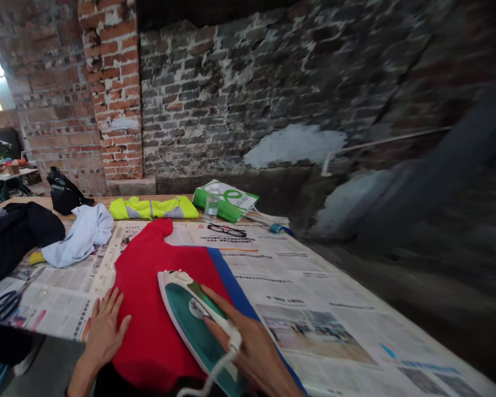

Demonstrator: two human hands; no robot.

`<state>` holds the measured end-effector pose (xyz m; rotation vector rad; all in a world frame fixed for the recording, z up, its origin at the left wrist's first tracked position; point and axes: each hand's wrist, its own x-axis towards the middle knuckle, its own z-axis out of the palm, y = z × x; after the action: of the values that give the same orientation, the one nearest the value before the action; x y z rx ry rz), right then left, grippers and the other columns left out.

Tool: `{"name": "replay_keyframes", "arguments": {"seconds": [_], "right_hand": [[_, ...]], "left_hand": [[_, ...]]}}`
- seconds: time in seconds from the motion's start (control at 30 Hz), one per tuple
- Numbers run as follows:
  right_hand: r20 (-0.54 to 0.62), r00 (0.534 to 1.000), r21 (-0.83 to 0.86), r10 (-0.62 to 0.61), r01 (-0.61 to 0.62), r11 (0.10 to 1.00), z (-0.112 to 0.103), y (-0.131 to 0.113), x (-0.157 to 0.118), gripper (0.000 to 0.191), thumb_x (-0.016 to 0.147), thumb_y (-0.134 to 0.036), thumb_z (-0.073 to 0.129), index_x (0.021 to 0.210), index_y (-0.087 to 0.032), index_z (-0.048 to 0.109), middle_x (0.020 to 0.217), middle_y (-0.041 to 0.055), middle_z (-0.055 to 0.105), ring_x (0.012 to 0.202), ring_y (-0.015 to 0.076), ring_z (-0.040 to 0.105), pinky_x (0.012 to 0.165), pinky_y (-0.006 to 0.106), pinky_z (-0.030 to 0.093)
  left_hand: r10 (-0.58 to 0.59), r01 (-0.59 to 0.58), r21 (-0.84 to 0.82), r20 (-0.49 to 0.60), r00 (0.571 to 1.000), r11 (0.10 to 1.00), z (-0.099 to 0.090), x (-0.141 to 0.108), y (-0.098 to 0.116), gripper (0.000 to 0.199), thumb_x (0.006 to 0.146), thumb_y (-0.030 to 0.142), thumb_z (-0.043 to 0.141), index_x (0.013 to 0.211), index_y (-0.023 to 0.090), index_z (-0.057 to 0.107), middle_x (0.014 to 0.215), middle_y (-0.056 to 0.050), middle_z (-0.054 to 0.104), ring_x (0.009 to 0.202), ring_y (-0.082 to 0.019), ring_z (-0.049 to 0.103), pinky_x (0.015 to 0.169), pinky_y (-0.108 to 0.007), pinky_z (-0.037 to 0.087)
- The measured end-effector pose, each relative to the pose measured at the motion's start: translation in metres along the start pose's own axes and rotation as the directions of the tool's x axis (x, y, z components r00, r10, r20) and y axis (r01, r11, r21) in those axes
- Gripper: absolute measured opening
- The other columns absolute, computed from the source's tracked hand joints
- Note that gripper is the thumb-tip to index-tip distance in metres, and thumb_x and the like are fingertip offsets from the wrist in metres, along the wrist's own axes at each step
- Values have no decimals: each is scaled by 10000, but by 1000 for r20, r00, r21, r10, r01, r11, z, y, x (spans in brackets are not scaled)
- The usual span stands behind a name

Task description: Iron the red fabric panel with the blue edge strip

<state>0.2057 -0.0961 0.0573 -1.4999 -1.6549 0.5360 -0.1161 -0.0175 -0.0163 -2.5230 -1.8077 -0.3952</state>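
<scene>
My right hand (248,336) is wrapped round the handle of a green and white clothes iron (182,314). The iron rests on a red piece of fabric (149,275) with a curved cut-out at its far end and a blue strip (227,270) along its right edge. Its pale cord runs down from the back of the handle. At the fabric's left edge, my left hand (105,331) lies flat with fingers spread, partly on the cloth and partly on the newspaper (310,309) that covers the table.
Scissors (4,303) lie at the left, near dark cloth (25,231) and white cloth (80,234). Along the back are a black bag (66,193), a yellow vest (157,208), a plastic bottle (211,204), a green-white bag (231,198) and glasses (227,230). A brick wall (215,99) stands behind.
</scene>
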Motion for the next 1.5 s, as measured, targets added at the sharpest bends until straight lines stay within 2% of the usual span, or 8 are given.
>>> {"name": "replay_keyframes", "arguments": {"seconds": [0.23, 0.4, 0.6, 0.77, 0.9, 1.1, 1.3, 1.5], "right_hand": [[71, 997, -21, -28, 30, 999, 15, -20, -12, 540, 941, -342, 489, 1453, -194, 576, 1060, 64, 797, 834, 194, 764, 748, 238, 577], [58, 992, -335, 113, -87, 938, 62, -50, 64, 604, 944, -265, 509, 1547, -245, 466, 1094, 108, 785, 959, 273, 748, 806, 314, 533], [88, 990, -309, 113, -81, 948, 85, -84, 134, 644, 922, -239, 561, 1556, -267, 451, 1155, 119, 771, 1057, 295, 723, 859, 338, 516], [168, 985, -150, -24, 50, 987, 60, -50, 103, 607, 859, -282, 671, 1460, -287, 579, 1101, 36, 790, 917, 211, 728, 809, 258, 524], [282, 943, 130, -173, 141, 981, 3, -3, 46, 570, 891, -420, 633, 1427, -226, 614, 1034, 45, 791, 744, 192, 690, 700, 277, 541], [259, 960, 14, -106, 106, 994, -77, 34, 12, 440, 847, -485, 646, 1172, -219, 774, 997, 105, 769, 854, 269, 693, 786, 347, 544], [437, 895, 245, -91, -21, 969, -54, 22, 29, 448, 791, -554, 678, 1008, -169, 753, 825, 52, 704, 673, 186, 591, 594, 269, 449], [517, 789, 362, -332, 150, 920, 8, -33, 53, 285, 816, -436, 661, 886, -165, 714, 795, 2, 646, 700, 146, 519, 624, 245, 389]], "left_hand": [[-15, 15, -2, -85, 996, 1000, 4, -4, 11, 506, 1001, 384, 456, 1465, 196, 532, 1588, -106, 467, 1483, -276, 406, 1206, -557, 329], [-13, 13, -5, -74, 997, 1000, 1, -3, 6, 506, 1004, 383, 451, 1471, 205, 526, 1584, -101, 474, 1482, -268, 405, 1204, -551, 330], [-58, 54, -56, -81, 995, 997, 4, 2, -6, 555, 1046, 382, 315, 1548, 167, 419, 1576, -123, 480, 1494, -257, 389, 1215, -545, 314], [-111, 102, -152, -50, 993, 983, 7, 9, -9, 612, 1044, 397, 292, 1590, 124, 324, 1615, -134, 408, 1505, -242, 369, 1250, -504, 249], [-102, 91, -192, -49, 994, 977, 4, 7, -3, 596, 1051, 387, 278, 1588, 136, 335, 1621, -127, 399, 1515, -237, 349, 1253, -505, 237], [-95, 100, -198, 34, 995, 975, -7, 6, 6, 576, 1049, 397, 314, 1573, 164, 369, 1618, -122, 406, 1532, -250, 310, 1253, -553, 201], [-74, 161, -362, 244, 967, 918, -37, 20, -10, 580, 1055, 458, 233, 1533, 209, 447, 1606, -83, 437, 1536, -245, 303, 1269, -580, 109], [-15, 148, -521, 250, 968, 841, -45, 30, -36, 675, 1049, 482, 95, 1473, 192, 533, 1554, -67, 514, 1530, -207, 318, 1295, -494, 100]]}}
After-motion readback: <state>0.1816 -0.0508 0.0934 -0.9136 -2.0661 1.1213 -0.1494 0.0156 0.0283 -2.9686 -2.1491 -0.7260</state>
